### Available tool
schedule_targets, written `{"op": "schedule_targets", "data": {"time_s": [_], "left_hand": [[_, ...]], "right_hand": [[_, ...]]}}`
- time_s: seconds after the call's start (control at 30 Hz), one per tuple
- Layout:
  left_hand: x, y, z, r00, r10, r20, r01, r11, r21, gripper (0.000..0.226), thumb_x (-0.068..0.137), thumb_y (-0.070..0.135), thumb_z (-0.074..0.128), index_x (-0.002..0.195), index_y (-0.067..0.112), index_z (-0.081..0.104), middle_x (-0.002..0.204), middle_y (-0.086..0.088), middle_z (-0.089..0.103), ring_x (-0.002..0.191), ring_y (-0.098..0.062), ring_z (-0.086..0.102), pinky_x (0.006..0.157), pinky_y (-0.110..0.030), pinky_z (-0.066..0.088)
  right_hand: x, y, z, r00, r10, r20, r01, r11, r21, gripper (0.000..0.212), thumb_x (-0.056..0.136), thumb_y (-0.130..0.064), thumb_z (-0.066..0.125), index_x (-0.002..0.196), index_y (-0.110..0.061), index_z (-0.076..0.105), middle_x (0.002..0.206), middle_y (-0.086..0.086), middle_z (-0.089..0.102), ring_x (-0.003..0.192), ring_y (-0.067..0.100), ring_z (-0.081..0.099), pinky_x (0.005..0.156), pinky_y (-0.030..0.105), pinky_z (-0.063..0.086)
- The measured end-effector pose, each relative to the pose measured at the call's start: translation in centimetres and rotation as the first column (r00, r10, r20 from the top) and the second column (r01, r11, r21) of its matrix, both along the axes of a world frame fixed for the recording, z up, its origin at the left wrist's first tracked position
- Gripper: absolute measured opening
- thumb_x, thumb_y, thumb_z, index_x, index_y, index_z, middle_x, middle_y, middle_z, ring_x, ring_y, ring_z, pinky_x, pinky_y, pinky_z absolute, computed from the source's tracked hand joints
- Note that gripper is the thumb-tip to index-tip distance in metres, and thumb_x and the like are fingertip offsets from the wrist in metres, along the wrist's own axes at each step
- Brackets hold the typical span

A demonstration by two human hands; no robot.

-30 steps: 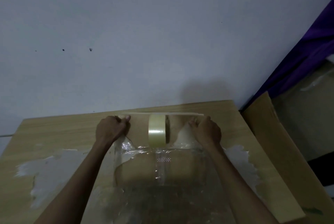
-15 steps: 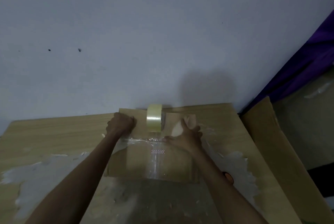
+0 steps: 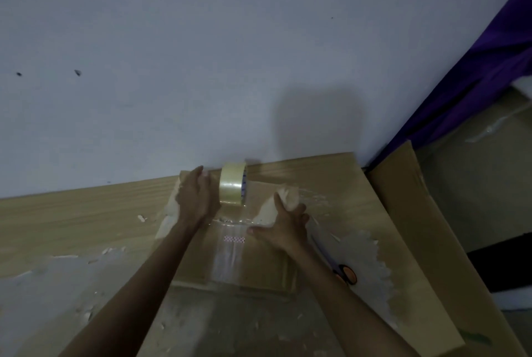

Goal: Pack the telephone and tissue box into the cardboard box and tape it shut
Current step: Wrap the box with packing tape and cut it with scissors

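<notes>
The closed brown cardboard box (image 3: 264, 267) is sitting on the wooden table (image 3: 72, 212). The left hand (image 3: 198, 198), fingers straight, is touching the clear tape roll (image 3: 232, 187) standing on the box. The right hand (image 3: 283, 227) is pressing flat on the box top. The red print (image 3: 234, 239) on the tape is unreadable.

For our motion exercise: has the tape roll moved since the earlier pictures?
Yes. The tape roll has moved away from the person, up to the table's far edge by the wall.

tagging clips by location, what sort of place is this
Probably a plain room at home or a small workroom used for packing: a wooden table marked with whitish residue stands against a bare pale wall, a flat cardboard sheet sits to its right, and a purple cloth hangs beyond.
</notes>
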State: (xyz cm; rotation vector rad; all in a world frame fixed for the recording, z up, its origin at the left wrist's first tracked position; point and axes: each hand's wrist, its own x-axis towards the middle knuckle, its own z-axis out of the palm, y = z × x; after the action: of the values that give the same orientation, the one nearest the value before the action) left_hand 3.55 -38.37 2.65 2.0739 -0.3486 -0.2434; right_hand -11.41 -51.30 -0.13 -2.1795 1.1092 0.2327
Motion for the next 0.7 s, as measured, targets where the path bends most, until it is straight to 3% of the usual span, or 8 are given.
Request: {"op": "schedule_targets", "data": {"time_s": [0.07, 0.17, 0.37, 0.47, 0.53, 0.6, 0.7], "left_hand": [[-2.8, 0.0, 0.7, 0.991, -0.115, -0.068, 0.098, 0.971, -0.219, 0.035, 0.101, 0.03, 0.034, 0.113, 0.011, 0.06, 0.109, -0.007, 0.063, 0.104, -0.023, 0.057, 0.087, -0.033, 0.043], [-4.6, 0.2, 0.9, 0.984, -0.132, -0.12, 0.103, 0.971, -0.218, 0.018, 0.099, 0.025, 0.043, 0.094, 0.016, 0.058, 0.085, 0.0, 0.062, 0.082, -0.019, 0.057, 0.071, -0.033, 0.045], [-6.5, 2.5, 0.4, 0.998, -0.027, -0.061, 0.02, 0.993, -0.119, 0.017, 0.097, 0.028, 0.047, 0.107, 0.016, 0.051, 0.073, 0.004, 0.059, 0.069, -0.018, 0.056, 0.059, -0.031, 0.04], [-6.8, 2.7, 0.7, 0.995, -0.098, 0.032, 0.099, 0.995, -0.032, 0.036, 0.098, 0.025, 0.043, 0.133, 0.017, 0.039, 0.059, -0.003, 0.053, 0.054, -0.019, 0.05, 0.053, -0.029, 0.034], [-6.4, 2.6, 1.0, 0.972, -0.182, 0.145, 0.174, 0.982, 0.067, 0.042, 0.1, 0.021, 0.037, 0.142, 0.018, 0.034, 0.065, -0.011, 0.058, 0.059, -0.026, 0.054, 0.055, -0.03, 0.035], [-5.8, 2.6, 1.3, 0.939, -0.261, 0.224, 0.225, 0.958, 0.176, 0.04, 0.1, 0.018, 0.035, 0.14, 0.017, 0.041, 0.092, -0.02, 0.064, 0.082, -0.034, 0.06, 0.069, -0.034, 0.041], [-5.7, 2.6, 1.8, 0.918, -0.298, 0.262, 0.217, 0.93, 0.298, 0.039, 0.099, 0.018, 0.035, 0.136, 0.016, 0.046, 0.11, -0.023, 0.056, 0.095, -0.04, 0.058, 0.08, -0.039, 0.044]], "right_hand": [[-0.1, 0.0, -0.2, 1.0, 0.0, 0.007, 0.0, 1.0, 0.01, 0.118, 0.055, -0.07, 0.075, 0.148, -0.046, 0.006, 0.141, 0.007, 0.003, 0.128, 0.035, 0.02, 0.102, 0.047, 0.038], [-0.1, 0.0, -0.3, 1.0, 0.0, 0.004, 0.0, 1.0, 0.001, 0.117, 0.057, -0.07, 0.075, 0.147, -0.047, 0.004, 0.14, 0.008, 0.004, 0.126, 0.035, 0.023, 0.1, 0.046, 0.039], [0.0, 0.4, -0.5, 0.998, -0.039, 0.048, 0.039, 0.999, 0.004, 0.116, 0.057, -0.064, 0.079, 0.147, -0.048, 0.007, 0.14, 0.006, 0.005, 0.125, 0.036, 0.027, 0.097, 0.045, 0.039], [0.1, 0.4, -0.3, 0.998, -0.032, 0.054, 0.031, 0.999, 0.011, 0.114, 0.059, -0.061, 0.079, 0.147, -0.048, 0.009, 0.142, 0.007, 0.005, 0.125, 0.035, 0.028, 0.096, 0.044, 0.039], [-0.2, 0.0, -0.3, 0.999, -0.008, 0.041, 0.008, 1.0, 0.012, 0.112, 0.061, -0.064, 0.077, 0.148, -0.046, 0.009, 0.145, 0.008, 0.003, 0.128, 0.037, 0.026, 0.099, 0.043, 0.037], [-0.7, -0.8, -0.5, 0.997, -0.017, 0.077, 0.013, 0.998, 0.057, 0.099, 0.068, -0.069, 0.067, 0.148, -0.042, 0.016, 0.146, 0.011, 0.01, 0.131, 0.038, 0.03, 0.101, 0.041, 0.037], [-2.9, -2.5, -1.4, 0.944, -0.131, 0.302, 0.127, 0.991, 0.032, 0.045, 0.088, -0.053, 0.047, 0.124, -0.027, 0.053, 0.123, 0.023, 0.049, 0.114, 0.037, 0.054, 0.083, 0.033, 0.045]]}}
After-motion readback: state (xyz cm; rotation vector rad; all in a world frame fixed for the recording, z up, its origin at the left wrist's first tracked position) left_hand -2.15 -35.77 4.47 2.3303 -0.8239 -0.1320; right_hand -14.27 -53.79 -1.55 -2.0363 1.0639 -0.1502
